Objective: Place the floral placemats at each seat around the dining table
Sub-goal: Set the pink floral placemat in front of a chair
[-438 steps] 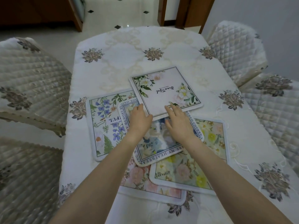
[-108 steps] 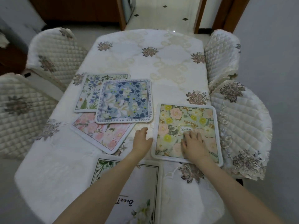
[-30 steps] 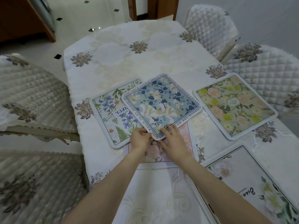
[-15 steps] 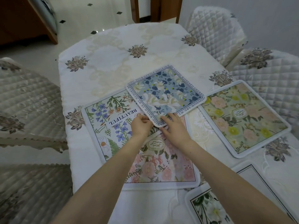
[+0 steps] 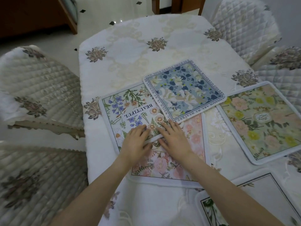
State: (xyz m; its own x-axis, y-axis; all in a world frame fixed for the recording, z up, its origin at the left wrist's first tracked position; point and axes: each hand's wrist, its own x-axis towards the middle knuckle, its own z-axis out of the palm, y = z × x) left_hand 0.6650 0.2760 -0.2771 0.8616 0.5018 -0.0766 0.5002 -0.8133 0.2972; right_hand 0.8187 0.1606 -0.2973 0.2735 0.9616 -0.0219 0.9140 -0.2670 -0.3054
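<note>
Several floral placemats lie on the white tablecloth [image 5: 138,46]. The blue placemat [image 5: 184,90] rests tilted on top of the "BEAUTIFUL" wildflower placemat [image 5: 128,111] and the pink placemat [image 5: 187,144]. A yellow-green placemat [image 5: 260,121] lies alone at the right edge. A white leafy placemat [image 5: 252,201] sits at the near right corner. My left hand [image 5: 135,142] and my right hand [image 5: 174,139] are side by side at the wildflower placemat's near edge, fingers on top and thumbs below the rim, where it overlaps the pink one.
Quilted, cream-covered chairs stand around the table: one at the left [image 5: 37,85], one at the near left [image 5: 32,185], two at the right [image 5: 244,25] [image 5: 285,70]. Beyond the table's far end are a tiled floor and wooden door frames.
The blue placemat has slid away from me toward the table's middle. Both hands left it and came back to the near edge of the wildflower placemat.
</note>
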